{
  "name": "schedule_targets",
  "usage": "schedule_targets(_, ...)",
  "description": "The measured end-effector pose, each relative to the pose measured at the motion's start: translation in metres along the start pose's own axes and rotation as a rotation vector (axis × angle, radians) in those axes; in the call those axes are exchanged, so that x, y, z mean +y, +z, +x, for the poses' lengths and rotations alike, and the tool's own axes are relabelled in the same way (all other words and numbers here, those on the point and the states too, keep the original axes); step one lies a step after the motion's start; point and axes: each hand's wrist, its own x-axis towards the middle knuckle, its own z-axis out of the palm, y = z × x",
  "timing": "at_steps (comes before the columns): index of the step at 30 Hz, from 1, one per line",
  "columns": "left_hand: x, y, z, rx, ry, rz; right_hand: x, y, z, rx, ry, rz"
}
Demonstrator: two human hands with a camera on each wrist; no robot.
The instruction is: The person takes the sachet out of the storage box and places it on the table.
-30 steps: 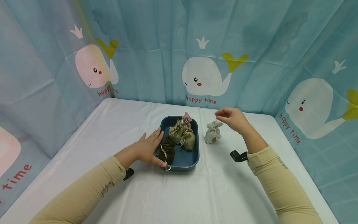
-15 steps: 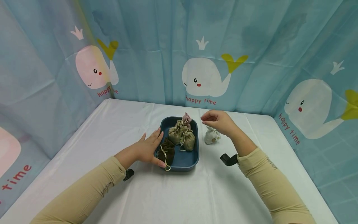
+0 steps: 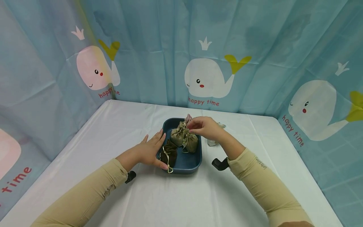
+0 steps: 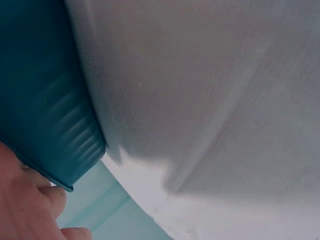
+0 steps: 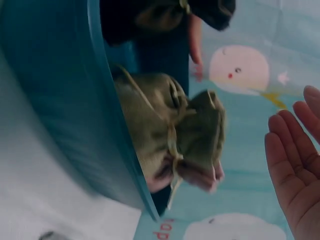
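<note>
A blue tray (image 3: 187,165) holds several drawstring pouches. My left hand (image 3: 148,151) lies with spread, straight fingers on its left rim, thumb beside a dark brown pouch (image 3: 169,149). Over the tray's right side hovers my right hand (image 3: 207,128), its fingers lightly bent above two olive pouches, a left one (image 3: 176,138) and a right one (image 3: 191,145). In the right wrist view these fingers (image 5: 282,145) stand apart from the olive pouch (image 5: 145,107). A pink pouch (image 3: 188,118) at the back is partly hidden. The white pouch (image 3: 211,142) outside the tray is mostly covered by my right hand.
A white cloth (image 3: 170,201) covers the table under the tray. Blue curtains (image 3: 147,72) printed with whales stand along the table's back and sides. Black wrist straps (image 3: 220,164) hang below both cuffs.
My right hand has moved left and slightly down, from above the white pouch to over the olive pouches in the tray. The left hand and the pouches stay where they were.
</note>
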Motion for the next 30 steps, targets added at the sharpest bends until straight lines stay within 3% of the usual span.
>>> schedule_targets(11, -0.001, 0.002, 0.001, 0.014, 0.004, -0.004, -0.010, 0.023, 0.009, -0.133, -0.074, -0.003)
schedule_targets(15, -0.002, 0.002, 0.002, 0.011, 0.000, 0.000, -0.013, 0.029, 0.011, -0.191, -0.087, -0.055)
schedule_targets(23, -0.004, 0.002, 0.002, 0.007, 0.000, 0.001, -0.013, 0.038, 0.014, -0.306, -0.048, -0.093)
schedule_targets(30, -0.003, 0.002, 0.001, 0.019, 0.010, -0.006, -0.015, 0.042, 0.017, -0.350, -0.036, -0.091)
